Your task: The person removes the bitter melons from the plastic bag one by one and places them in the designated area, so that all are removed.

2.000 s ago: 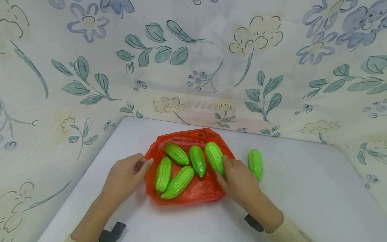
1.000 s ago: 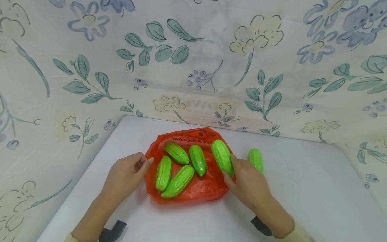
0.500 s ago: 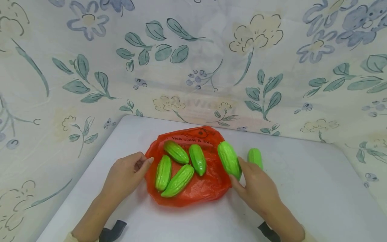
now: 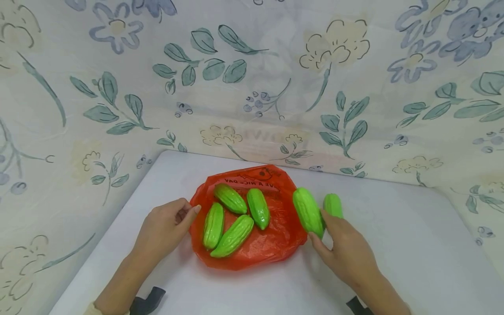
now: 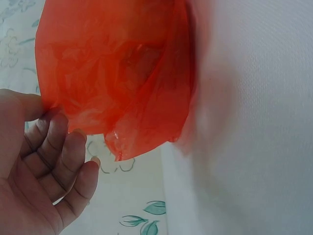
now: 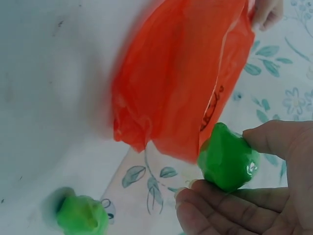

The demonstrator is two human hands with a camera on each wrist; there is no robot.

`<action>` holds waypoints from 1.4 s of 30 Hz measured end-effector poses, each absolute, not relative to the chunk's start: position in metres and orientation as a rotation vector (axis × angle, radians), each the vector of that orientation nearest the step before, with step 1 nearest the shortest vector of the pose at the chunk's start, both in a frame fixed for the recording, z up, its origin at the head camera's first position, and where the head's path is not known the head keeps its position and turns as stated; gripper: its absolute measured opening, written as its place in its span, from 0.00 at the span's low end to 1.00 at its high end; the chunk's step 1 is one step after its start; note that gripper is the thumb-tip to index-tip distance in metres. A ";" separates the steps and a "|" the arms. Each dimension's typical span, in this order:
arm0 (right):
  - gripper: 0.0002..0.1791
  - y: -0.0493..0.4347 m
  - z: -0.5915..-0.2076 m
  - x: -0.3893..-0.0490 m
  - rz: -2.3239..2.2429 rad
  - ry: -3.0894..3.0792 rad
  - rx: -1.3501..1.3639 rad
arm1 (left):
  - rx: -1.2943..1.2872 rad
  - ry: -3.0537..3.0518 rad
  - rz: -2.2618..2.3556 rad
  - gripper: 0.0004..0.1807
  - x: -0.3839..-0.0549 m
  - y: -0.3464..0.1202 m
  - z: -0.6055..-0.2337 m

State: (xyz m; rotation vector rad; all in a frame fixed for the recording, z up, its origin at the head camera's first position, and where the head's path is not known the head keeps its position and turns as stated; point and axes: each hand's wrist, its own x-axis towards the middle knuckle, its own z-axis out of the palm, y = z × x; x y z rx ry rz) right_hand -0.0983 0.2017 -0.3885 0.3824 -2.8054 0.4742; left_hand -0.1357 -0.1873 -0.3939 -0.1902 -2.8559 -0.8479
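A red plastic bag (image 4: 271,249) lies wide open on the white table, with several green ridged bitter melons (image 4: 232,236) inside. At its left rim, my left hand (image 4: 163,227) pinches the plastic between thumb and forefinger; the left wrist view shows the other fingers loosely bent below the bag edge (image 5: 112,73). My right hand (image 4: 350,251) grips another bitter melon (image 4: 307,210) between thumb and fingers, raised at the bag's right rim. Seen end-on in the right wrist view, the held melon (image 6: 227,159) has a pointed tip.
One more bitter melon (image 4: 332,203) lies on the table right of the bag, partly hidden behind my right hand. White table surface (image 4: 417,245) extends to the right. Floral cloth (image 4: 252,87) rises behind and along both sides.
My right hand has carried its bitter melon rightward from over the bag to the right rim, covering part of the melon on the table. My left hand stays at the left rim.
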 end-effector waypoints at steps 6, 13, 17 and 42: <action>0.38 0.210 -0.390 -0.096 0.474 -2.804 0.349 | -0.195 -2.856 -0.839 0.09 -0.137 -0.187 -0.396; 0.34 0.226 -0.393 -0.096 0.552 -2.751 0.320 | -0.205 -2.848 -0.837 0.09 -0.137 -0.187 -0.395; 0.34 0.234 -0.392 -0.098 0.568 -2.767 0.264 | -0.214 -2.834 -0.826 0.08 -0.137 -0.187 -0.396; 0.33 0.280 -0.407 -0.118 0.616 -2.892 0.008 | -0.204 -2.844 -0.830 0.09 -0.136 -0.187 -0.396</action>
